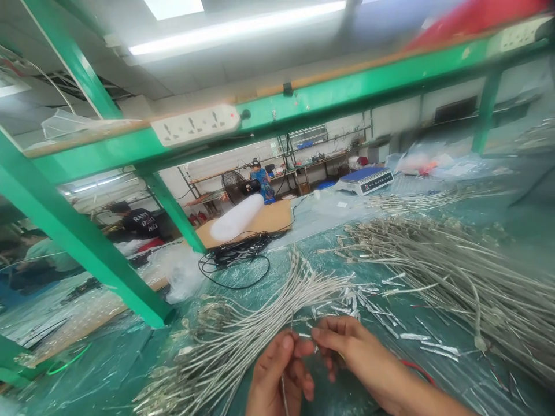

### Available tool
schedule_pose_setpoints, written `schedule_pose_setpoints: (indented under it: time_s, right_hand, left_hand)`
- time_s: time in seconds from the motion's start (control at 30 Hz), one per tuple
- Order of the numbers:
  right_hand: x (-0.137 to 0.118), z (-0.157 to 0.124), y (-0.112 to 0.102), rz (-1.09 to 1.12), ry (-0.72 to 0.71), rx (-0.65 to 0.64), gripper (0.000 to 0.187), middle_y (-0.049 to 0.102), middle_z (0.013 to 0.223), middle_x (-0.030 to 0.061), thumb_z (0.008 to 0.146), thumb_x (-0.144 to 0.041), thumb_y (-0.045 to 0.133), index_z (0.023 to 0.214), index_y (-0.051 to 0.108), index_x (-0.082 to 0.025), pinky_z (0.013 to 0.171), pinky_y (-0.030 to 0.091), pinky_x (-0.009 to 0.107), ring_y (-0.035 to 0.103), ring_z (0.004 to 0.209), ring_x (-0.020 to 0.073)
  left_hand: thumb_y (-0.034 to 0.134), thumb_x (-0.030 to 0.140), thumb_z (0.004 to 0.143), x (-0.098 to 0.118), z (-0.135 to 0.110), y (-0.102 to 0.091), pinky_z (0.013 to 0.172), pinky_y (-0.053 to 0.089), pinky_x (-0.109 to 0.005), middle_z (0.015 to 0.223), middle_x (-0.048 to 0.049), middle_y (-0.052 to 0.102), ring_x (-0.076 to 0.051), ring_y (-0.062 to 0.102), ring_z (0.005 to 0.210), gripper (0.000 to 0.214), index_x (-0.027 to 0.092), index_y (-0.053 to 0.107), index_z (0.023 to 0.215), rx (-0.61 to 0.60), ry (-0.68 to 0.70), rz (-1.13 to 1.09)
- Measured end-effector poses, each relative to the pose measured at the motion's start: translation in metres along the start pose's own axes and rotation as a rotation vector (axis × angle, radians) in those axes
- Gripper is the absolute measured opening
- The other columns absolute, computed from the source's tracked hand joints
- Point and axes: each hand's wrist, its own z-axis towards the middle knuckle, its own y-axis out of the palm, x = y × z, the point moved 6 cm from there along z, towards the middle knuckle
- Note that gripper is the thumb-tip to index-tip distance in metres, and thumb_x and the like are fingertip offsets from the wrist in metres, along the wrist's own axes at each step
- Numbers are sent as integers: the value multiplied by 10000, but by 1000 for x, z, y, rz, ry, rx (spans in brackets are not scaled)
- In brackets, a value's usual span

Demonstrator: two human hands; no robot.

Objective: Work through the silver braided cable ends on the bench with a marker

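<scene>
My left hand (277, 375) and my right hand (347, 349) meet at the bottom middle, fingertips pinched together on one thin silver cable (284, 388) that runs down between my left fingers. Just beyond them a fanned bundle of silver cables (243, 335) lies on the green plastic-covered bench (117, 370). Short silver foil pieces (368, 300) are scattered right of the bundle. A far larger pile of silver cables (455, 271) spreads across the right side.
A green steel frame post (73, 237) slants down at left, with a crossbeam carrying a white power strip (195, 124). Black coiled cord (236, 254), a white foam roll (238, 216), a scale (364, 180). People work at benches behind.
</scene>
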Motion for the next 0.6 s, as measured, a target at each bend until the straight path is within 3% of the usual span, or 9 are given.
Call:
schedule_pose_setpoints:
  time_s: [0.17,0.3,0.47,0.6]
  right_hand:
    - [-2,0,-2,-12,-5,-11,289,520,524,-31,784,-393,633,647,587,-143,472,399,232,486,455,100]
    - [-3,3,-4,-30,-45,0,331,494,513,-44,784,-436,627,628,557,-154,475,398,228,469,452,95]
    - [-2,3,0,-52,-43,-19,362,508,552,-36,781,-489,623,648,556,-159,493,416,238,469,474,101]
    - [-2,6,-10,-118,-74,52,372,509,551,-43,793,-510,610,649,550,-173,504,397,234,463,476,102]
  left_hand:
    - [817,229,648,4,0,0,406,500,-193,666,-91,751,-126,613,450,180,115,731,757,-4,16,-17]
    - [729,244,731,4,0,4,434,518,-238,711,-111,747,-166,639,481,173,100,734,827,-117,-12,-21]
    - [672,213,783,0,-3,11,393,489,-220,775,-62,742,-137,619,419,139,157,713,903,-272,-55,13]
    - [664,237,805,-2,-5,14,407,484,-209,850,-72,750,-119,615,406,132,169,692,915,-295,-67,42]
